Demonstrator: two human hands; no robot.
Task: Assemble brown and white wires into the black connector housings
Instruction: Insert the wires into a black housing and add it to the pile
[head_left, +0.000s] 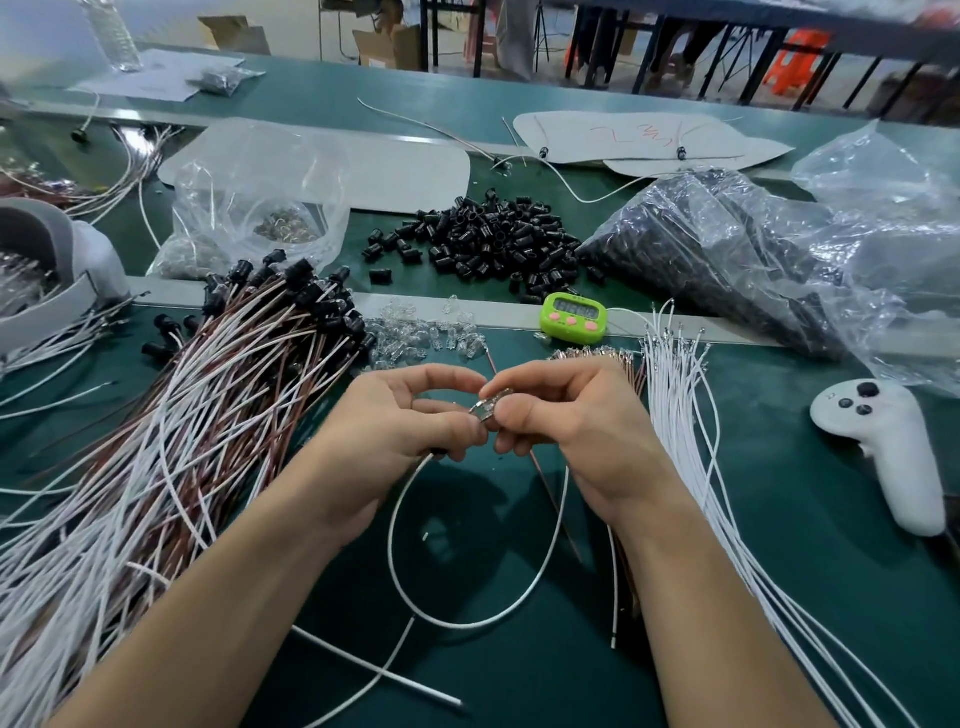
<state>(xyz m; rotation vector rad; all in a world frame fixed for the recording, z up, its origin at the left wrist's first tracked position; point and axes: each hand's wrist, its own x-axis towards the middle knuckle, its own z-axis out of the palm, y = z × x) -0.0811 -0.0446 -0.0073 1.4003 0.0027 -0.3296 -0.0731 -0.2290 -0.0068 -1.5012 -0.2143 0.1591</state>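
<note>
Left hand (410, 410): curled tight. My thumb and forefinger come up against my right fingertips, and the lower fingers clamp the white wire (457, 625).
Right hand (561, 415): curled too, with a small shiny piece (487, 409) pinched between thumb and forefinger, right where both hands meet.
White wire: it leaves my left palm, loops down over the green mat (779, 519) and climbs back under my right hand.
Brown wire (553, 506): it slants out from beneath my right hand, towards me.
Black housings (483, 244): a loose heap well beyond my hands; I can't tell whether one is in my grip.
Wired bundle (208, 395): fanned out on my left.
Loose white wires (691, 426): just beside my right wrist.
Green timer (571, 317): straight ahead, past my knuckles.
</note>
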